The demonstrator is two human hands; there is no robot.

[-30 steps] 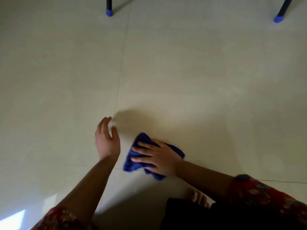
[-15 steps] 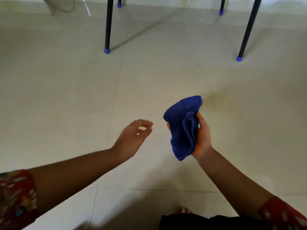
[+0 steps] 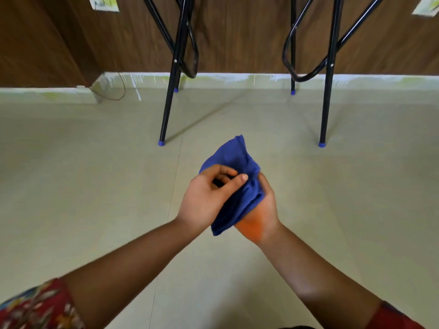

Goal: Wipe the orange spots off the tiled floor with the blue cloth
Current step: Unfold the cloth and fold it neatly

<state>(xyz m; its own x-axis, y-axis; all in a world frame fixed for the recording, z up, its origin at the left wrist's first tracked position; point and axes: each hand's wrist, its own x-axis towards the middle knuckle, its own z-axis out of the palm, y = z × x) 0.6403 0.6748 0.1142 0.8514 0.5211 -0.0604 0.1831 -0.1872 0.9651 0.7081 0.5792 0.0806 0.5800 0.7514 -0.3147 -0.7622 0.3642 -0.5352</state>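
Observation:
The blue cloth is bunched and folded, held up in the air above the pale tiled floor. My right hand cups it from underneath and behind, palm up, and the heel of that palm is stained orange. My left hand pinches the cloth's front fold between thumb and fingers. No orange spots show on the visible floor tiles.
Black metal table legs with blue caps stand ahead, one at the left and one at the right. Behind them run a pale skirting and a brown wood-panelled wall. A thin cable lies at the wall corner.
The cloth came off the floor in my right hand and rose. My left hand moved across and took hold of it. The view tilted up toward the wall.

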